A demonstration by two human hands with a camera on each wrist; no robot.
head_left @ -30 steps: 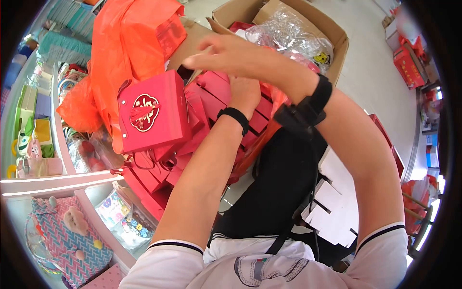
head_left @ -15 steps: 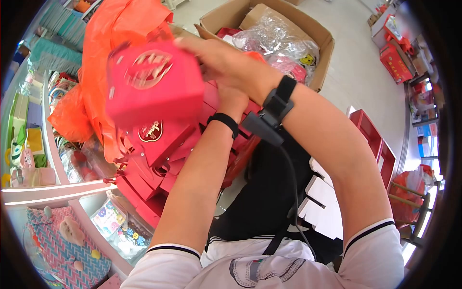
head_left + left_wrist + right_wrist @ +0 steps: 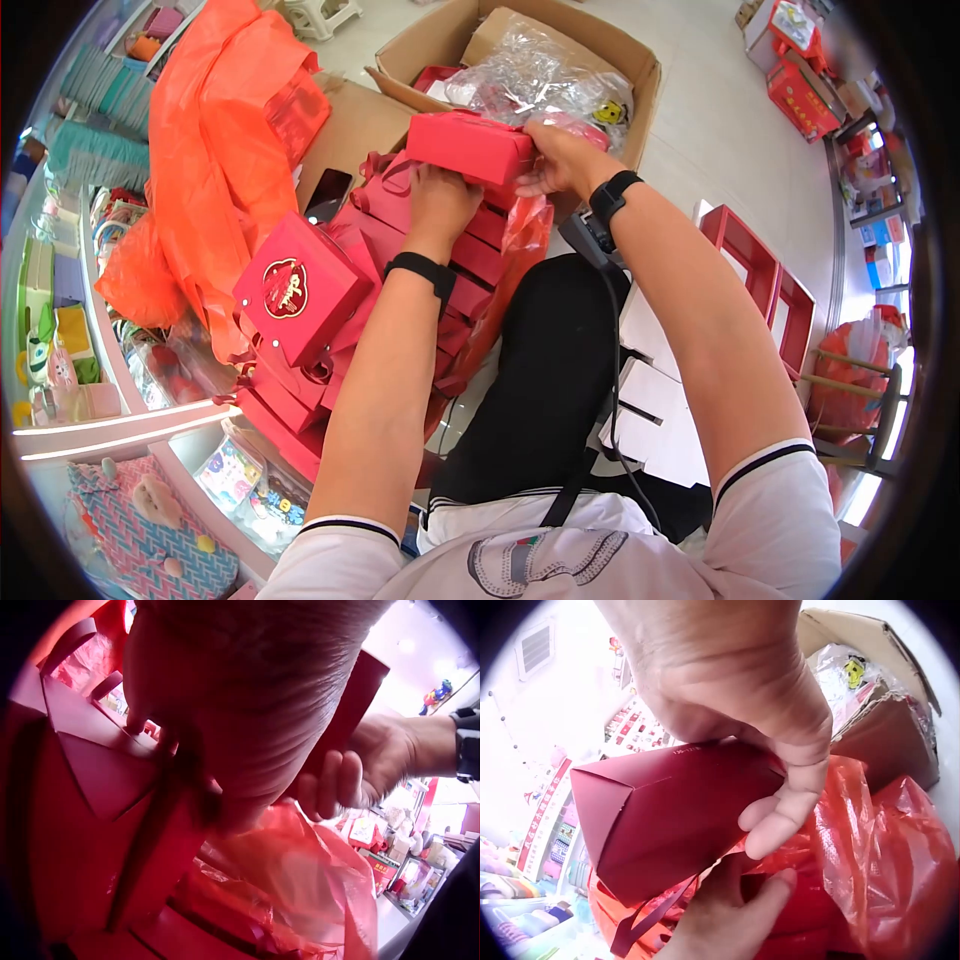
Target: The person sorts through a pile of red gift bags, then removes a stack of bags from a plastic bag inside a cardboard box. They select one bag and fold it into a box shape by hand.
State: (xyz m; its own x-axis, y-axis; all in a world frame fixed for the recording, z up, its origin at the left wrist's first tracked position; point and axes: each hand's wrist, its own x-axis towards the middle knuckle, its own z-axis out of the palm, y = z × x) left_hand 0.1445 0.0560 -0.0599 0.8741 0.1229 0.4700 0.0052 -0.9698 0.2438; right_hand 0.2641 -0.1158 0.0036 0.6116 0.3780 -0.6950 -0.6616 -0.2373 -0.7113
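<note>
My right hand (image 3: 570, 160) grips one end of a red gift box (image 3: 465, 145), thumb and fingers curled round it. The right wrist view shows the box's plain side and a ribbon handle (image 3: 641, 926) hanging below. Directly under the box is my left hand (image 3: 440, 210), its fingers reaching in among the packed red gift boxes; the box hides those fingertips in the head view. I cannot tell whether the left hand holds one of them. Another red gift box with a gold-edged emblem (image 3: 285, 287) lies on the pile to the left.
A cardboard carton (image 3: 645, 100) with clear plastic wrapping stands at the back. Orange-red bags (image 3: 215, 130) and a phone (image 3: 328, 193) are to the left. Red trays (image 3: 745, 250) and white cut-out pieces (image 3: 655, 425) lie on the right. Glass shelving (image 3: 130, 420) borders the left side.
My right hand has taken up a gift box from atop the left of the pile and brought it rightward, turning it over the left hand. The emblem box beneath is now uncovered.
</note>
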